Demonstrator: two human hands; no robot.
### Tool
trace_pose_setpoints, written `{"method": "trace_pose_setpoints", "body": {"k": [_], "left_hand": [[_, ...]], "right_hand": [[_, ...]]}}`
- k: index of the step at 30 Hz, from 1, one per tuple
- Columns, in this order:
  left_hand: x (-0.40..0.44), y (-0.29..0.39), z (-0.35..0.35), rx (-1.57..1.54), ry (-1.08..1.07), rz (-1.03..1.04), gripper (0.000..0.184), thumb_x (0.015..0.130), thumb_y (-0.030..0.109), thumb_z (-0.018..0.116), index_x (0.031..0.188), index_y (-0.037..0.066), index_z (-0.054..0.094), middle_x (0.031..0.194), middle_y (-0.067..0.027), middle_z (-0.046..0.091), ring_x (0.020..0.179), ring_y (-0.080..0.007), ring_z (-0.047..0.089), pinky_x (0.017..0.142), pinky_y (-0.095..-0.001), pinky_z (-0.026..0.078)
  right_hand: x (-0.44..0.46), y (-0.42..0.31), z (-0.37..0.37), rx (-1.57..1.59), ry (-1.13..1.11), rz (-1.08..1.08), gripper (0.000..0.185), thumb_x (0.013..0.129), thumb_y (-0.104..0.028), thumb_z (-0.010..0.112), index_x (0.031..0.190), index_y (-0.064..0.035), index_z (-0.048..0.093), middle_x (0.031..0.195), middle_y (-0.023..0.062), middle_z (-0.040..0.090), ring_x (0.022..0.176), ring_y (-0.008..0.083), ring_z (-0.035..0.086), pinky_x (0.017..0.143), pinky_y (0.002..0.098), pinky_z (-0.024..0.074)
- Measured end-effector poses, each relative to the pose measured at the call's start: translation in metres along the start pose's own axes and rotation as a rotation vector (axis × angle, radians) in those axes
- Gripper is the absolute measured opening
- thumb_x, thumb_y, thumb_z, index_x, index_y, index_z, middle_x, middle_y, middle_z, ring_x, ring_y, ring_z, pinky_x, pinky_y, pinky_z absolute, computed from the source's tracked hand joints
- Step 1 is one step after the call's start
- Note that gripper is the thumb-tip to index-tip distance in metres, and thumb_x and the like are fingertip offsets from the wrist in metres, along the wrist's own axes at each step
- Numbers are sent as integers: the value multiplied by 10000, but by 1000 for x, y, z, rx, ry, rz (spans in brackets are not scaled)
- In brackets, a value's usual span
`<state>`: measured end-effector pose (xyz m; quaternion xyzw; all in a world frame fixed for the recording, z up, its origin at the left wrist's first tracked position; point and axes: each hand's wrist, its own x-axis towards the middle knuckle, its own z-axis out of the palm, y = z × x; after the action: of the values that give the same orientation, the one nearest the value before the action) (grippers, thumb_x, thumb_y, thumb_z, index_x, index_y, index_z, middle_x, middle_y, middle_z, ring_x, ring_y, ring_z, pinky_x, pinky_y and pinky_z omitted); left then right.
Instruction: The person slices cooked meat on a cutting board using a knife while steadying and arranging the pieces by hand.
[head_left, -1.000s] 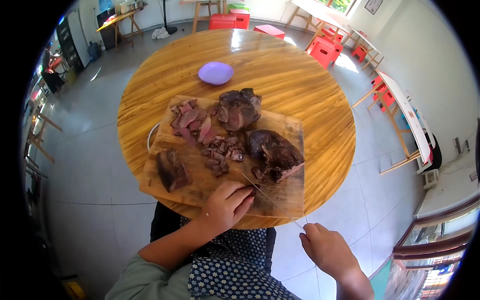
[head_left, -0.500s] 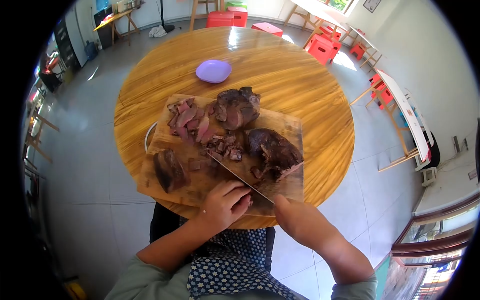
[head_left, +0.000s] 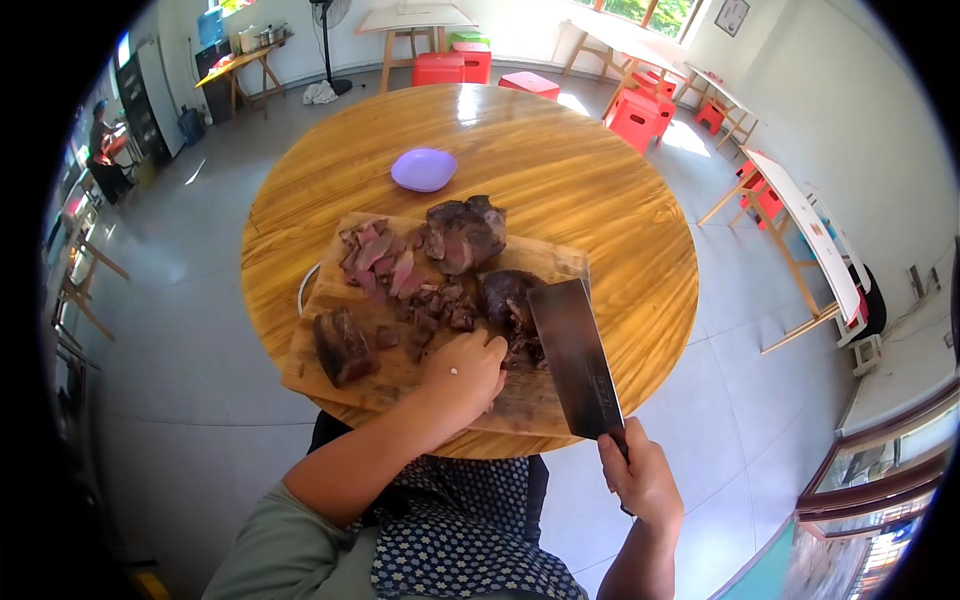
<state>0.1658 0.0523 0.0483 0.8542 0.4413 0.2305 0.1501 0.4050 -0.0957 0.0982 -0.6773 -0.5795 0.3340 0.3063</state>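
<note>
My right hand [head_left: 644,478] grips the dark handle of a cleaver [head_left: 580,355], its broad blade raised and angled over the right side of a wooden cutting board [head_left: 440,398]. With fingers curled down, my left hand [head_left: 465,375] is at the board's middle, beside chopped meat pieces [head_left: 440,308]; whatever lies under its fingers is hidden. Behind the blade, a large dark chunk of meat [head_left: 505,296] is partly covered. Another big chunk [head_left: 465,235] sits at the back of the board, next to reddish meat slices [head_left: 375,258]. A smaller block of meat [head_left: 343,348] lies at the left.
The board rests on a round wooden table [head_left: 640,220], with a purple plate [head_left: 424,170] farther back. Red stools [head_left: 632,118] and white-topped tables [head_left: 815,225] stand around the room. A standing fan [head_left: 326,40] is by the back wall.
The cleaver has come up off the board and swung right, now showing its broad side. My left hand has moved forward and slightly right toward the chopped pieces. The view has tilted upward a little.
</note>
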Motion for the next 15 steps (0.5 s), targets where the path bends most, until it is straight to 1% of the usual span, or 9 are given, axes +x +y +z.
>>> {"method": "trace_pose_setpoints", "body": {"k": [1, 3, 5, 7, 8, 9, 12, 13, 15], "left_hand": [[3, -1, 1, 23, -50, -25, 182, 837, 127, 735, 969, 28, 658, 951, -162, 653, 889, -395, 631, 782, -454, 521], [4, -2, -4, -28, -27, -30, 171, 855, 112, 728, 991, 30, 664, 962, -139, 662, 891, -356, 648, 780, -420, 525], [5, 0, -20, -78, 2, -29, 162, 873, 97, 721, 1012, 32, 669, 972, -117, 671, 893, -317, 666, 777, -387, 529], [0, 16, -57, -668, -141, -245, 123, 913, 51, 700, 1035, 31, 690, 959, -79, 684, 895, -222, 678, 775, -315, 531], [-11, 17, -57, -1135, -135, -233, 100, 939, 13, 685, 1036, 9, 706, 956, -74, 693, 906, -163, 661, 785, -289, 532], [-21, 28, -70, -1256, -175, -98, 94, 939, 14, 691, 1029, -4, 706, 975, -102, 695, 919, -187, 670, 792, -307, 539], [-38, 68, -110, -1415, -368, 476, 161, 925, 26, 721, 1080, 7, 682, 1062, -136, 688, 956, -236, 673, 818, -335, 535], [-42, 77, -118, -1488, -486, 549, 153, 928, 33, 721, 1075, 15, 685, 1062, -136, 689, 974, -278, 676, 826, -343, 537], [-52, 86, -122, -1535, -563, 546, 168, 923, 66, 738, 1077, 14, 697, 1061, -126, 693, 993, -275, 678, 839, -347, 539]], "right_hand": [[-1, 1, 0, 12, 6, -4, 197, 1026, -177, 596, 980, -16, 491, 637, 158, 579, 538, 303, 565, 536, 398, 445], [-6, 0, -1, 80, 1, 30, 176, 1043, -106, 564, 934, -4, 472, 614, 33, 536, 469, 93, 473, 439, 280, 390], [-9, 3, -1, 140, 26, 71, 183, 1044, -110, 563, 927, -4, 469, 611, 32, 534, 464, 95, 472, 435, 279, 384], [-10, 7, -1, 194, 44, 114, 190, 1045, -113, 562, 921, -4, 467, 608, 30, 532, 459, 96, 470, 430, 279, 378], [-10, 8, 0, 190, 57, 123, 195, 1044, -117, 565, 917, -5, 468, 601, 31, 528, 456, 99, 474, 428, 278, 377], [-10, 10, 1, 187, 62, 135, 200, 1044, -122, 567, 914, -6, 470, 593, 32, 523, 452, 102, 477, 425, 277, 375], [-10, 18, 0, -5, 37, 67, 216, 999, -197, 629, 968, -18, 514, 691, 216, 611, 648, 427, 606, 585, 447, 468], [-10, 11, -3, -63, 9, 52, 210, 984, -198, 643, 965, -27, 523, 724, 217, 623, 695, 449, 617, 600, 464, 474], [-10, 9, -5, -196, -11, -66, 199, 960, -183, 656, 945, -34, 525, 765, 204, 642, 721, 456, 623, 605, 494, 472]]}}
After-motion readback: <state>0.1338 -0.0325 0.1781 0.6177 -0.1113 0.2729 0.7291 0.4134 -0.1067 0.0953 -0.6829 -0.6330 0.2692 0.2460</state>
